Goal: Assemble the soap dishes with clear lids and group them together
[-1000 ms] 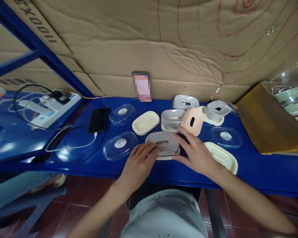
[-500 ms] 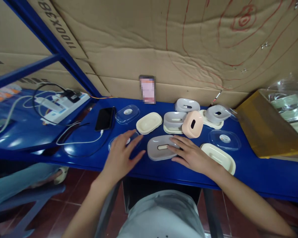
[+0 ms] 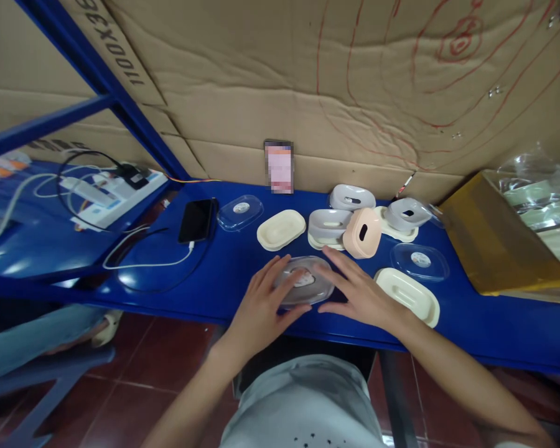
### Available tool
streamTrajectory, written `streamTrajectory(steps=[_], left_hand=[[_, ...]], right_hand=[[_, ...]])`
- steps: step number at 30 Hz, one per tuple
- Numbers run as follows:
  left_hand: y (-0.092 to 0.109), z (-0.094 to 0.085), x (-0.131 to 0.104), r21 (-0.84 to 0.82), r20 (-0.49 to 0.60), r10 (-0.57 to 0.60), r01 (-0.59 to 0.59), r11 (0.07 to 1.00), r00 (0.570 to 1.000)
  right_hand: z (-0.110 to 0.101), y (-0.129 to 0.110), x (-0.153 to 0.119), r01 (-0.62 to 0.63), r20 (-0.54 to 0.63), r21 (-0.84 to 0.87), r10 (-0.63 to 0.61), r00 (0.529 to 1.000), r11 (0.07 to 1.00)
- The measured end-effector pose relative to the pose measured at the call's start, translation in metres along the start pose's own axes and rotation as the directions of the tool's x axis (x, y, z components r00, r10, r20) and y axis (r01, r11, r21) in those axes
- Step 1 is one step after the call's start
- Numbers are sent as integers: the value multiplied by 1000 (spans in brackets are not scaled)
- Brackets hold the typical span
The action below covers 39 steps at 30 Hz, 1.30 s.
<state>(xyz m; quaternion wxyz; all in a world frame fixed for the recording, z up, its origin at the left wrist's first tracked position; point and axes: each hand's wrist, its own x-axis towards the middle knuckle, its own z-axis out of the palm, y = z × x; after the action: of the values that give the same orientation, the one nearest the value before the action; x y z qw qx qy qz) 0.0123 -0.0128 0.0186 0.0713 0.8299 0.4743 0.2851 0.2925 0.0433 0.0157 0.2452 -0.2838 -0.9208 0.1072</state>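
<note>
A clear plastic lid (image 3: 303, 292) with a round white sticker lies over the grey soap-dish-like tray in front of me. My left hand (image 3: 267, 305) grips the lid from its left end, fingers over the far edge and thumb at the near edge. At the right end, my right hand (image 3: 357, 289) has its fingers spread, the fingertips at the rim; whether they touch lid or tray I cannot tell. Just behind are a cream tray (image 3: 281, 229), a grey slotted tray (image 3: 329, 225) on a cream base and a peach slotted tray (image 3: 363, 233) leaning on its side.
Other clear lids (image 3: 240, 212) and a cream tray (image 3: 408, 295) lie on the blue table. A black phone (image 3: 196, 221) with a white cable is at left, near a power strip (image 3: 121, 200). An open cardboard box (image 3: 476, 242) stands at right. Another phone (image 3: 279, 167) leans on the cardboard wall.
My left hand has brought the clear lid from the left onto the grey tray. My right hand's fingers have spread wider at the tray's right end.
</note>
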Motion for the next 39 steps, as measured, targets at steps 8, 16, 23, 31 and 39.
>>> streamTrajectory(steps=[8,16,23,31,39], left_hand=[[5,15,6,37,77,42,-45,998,996],[0,20,-2,12,29,39,-39,999,999],[-11,18,-27,-147,-58,-31,22,989,998],[-5,19,-14,-135,-111,-28,13,991,993],[-8,19,-22,36,-101,65,-62,997,993]], right_hand=[[-8,6,-2,11,84,-16,-9,996,1000],[-2,9,-1,12,98,-40,-9,995,999],[2,0,2,53,118,118,-67,991,992],[-2,6,4,-32,109,154,15,994,987],[-1,7,4,18,135,76,-28,990,997]])
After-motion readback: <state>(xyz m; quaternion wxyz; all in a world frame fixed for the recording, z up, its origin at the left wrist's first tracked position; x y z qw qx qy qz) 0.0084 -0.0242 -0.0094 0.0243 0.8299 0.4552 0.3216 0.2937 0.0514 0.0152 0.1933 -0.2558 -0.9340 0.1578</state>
